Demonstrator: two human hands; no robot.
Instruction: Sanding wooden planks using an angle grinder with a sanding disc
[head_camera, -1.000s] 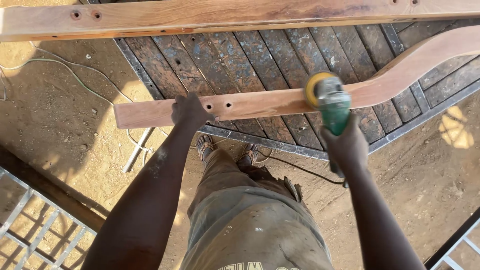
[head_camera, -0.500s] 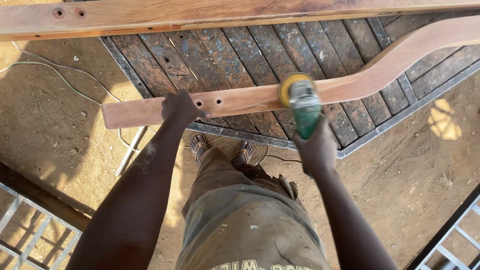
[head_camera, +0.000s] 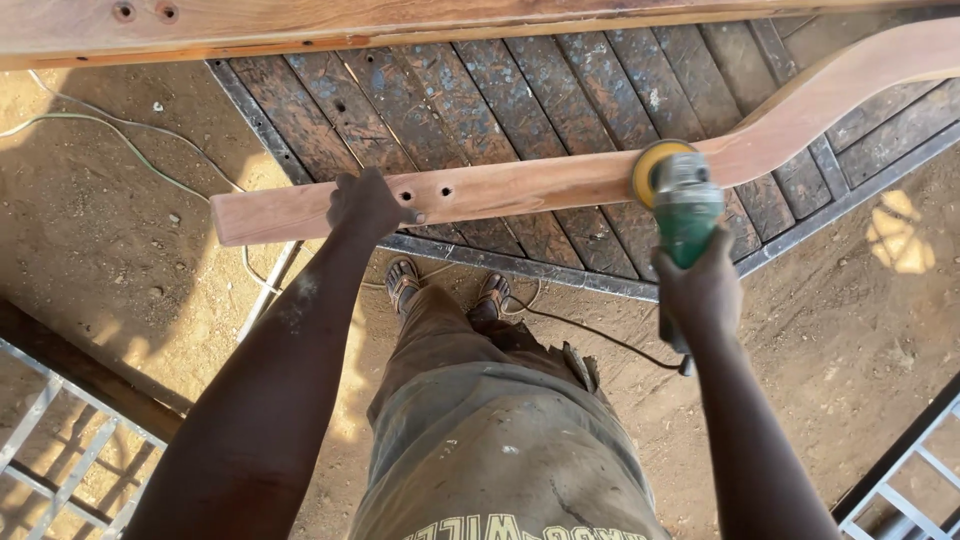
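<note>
Your left hand (head_camera: 368, 205) is closed over the near edge of the wooden rail (head_camera: 520, 187), just left of its two drilled holes, and pins it flat. Your right hand (head_camera: 700, 290) is wrapped tight around the body of the green grinder (head_camera: 685, 205), whose yellow sanding disc (head_camera: 655, 172) touches the rail where the straight run begins to curve. The rail lies across the metal grate (head_camera: 480, 95), its left end overhanging the grate's left edge above the dirt, its curved end rising toward the grate's far right corner. For a clean pass, hold the disc at a shallow tilt, use light and even pressure, and travel along the grain; dwelling in one spot would likely gouge the curve. Keep the holding hand well apart from the disc, as it is now. Keep the black cord (head_camera: 600, 335), which trails across the dirt behind your feet (head_camera: 445, 285), clear of the disc. The rail looks pale reddish-brown, smooth on its top face, straight on the left and swept into a broad wave on the right. A longer plank (head_camera: 400, 25) lies along the grate's far edge.
</note>
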